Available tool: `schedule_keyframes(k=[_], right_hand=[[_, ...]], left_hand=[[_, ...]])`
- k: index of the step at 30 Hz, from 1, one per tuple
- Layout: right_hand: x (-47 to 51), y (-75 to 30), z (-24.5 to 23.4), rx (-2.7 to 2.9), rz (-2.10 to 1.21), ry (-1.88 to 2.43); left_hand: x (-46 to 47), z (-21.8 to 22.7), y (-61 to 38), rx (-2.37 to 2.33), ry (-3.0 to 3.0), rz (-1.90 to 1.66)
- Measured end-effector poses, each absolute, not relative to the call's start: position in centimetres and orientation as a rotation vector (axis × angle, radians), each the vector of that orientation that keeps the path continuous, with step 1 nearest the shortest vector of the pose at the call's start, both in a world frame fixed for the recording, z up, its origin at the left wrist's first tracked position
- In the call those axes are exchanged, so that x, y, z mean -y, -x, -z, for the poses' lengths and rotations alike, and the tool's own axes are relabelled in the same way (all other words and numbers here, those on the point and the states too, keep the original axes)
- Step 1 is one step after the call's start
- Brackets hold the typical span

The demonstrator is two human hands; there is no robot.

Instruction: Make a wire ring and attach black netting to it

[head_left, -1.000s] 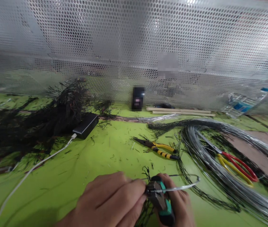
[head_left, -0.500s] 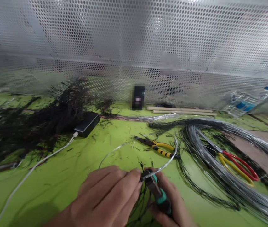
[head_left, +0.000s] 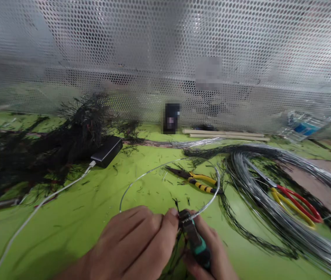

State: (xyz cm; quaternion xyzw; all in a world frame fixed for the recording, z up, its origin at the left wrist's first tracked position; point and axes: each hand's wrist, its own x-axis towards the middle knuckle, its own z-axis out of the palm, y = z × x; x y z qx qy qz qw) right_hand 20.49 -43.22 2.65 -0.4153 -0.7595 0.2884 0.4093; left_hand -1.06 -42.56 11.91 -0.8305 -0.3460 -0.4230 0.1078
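Observation:
My left hand (head_left: 137,243) is closed low in the middle, its fingertips pinched at the jaws of a pair of green-handled pliers (head_left: 193,239). My right hand (head_left: 212,252) grips the pliers' handles from below. A thin silver wire (head_left: 165,168) runs from the jaws in a wide loop over the green table (head_left: 104,196). Black fibrous strands (head_left: 178,206) bunch at the pinch point and hang under my hands.
Yellow-and-black pliers (head_left: 196,181) lie just behind the loop. A big coil of steel wire (head_left: 273,210) and red-and-yellow shears (head_left: 292,200) lie to the right. A black fibre heap (head_left: 45,151), a black power bank (head_left: 107,151) with white cable, a water bottle (head_left: 307,122) and a perforated metal wall (head_left: 165,58) stand behind.
The wire, which curved off to the right a second ago, has swung up and over to the left into a wide loop. Both hands stayed low and shifted only slightly.

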Motion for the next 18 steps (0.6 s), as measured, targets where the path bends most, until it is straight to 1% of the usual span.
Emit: schedule_keyframes(k=[2, 5, 12, 15, 18], right_hand=[[43.1, -20.5, -2.5, 1.920, -0.708, 1.014], [43.1, -20.3, -2.3, 1.895, -0.687, 1.008], [43.2, -20.1, -1.8, 1.911, -0.662, 1.055], [43.0, -20.1, -2.0, 1.887, -0.688, 1.015], [42.8, -19.9, -2.2, 1.880, -0.641, 1.006]], left_hand=[[42.2, -11.9, 1.2, 0.952, 2.475, 1.193], [41.7, -11.6, 1.1, 0.927, 2.411, 1.215], [41.3, -11.8, 0.6, 0.955, 2.451, 1.254], [41.4, -12.0, 0.4, 0.993, 2.485, 1.286], [41.6, -12.0, 0.2, 1.006, 2.483, 1.281]])
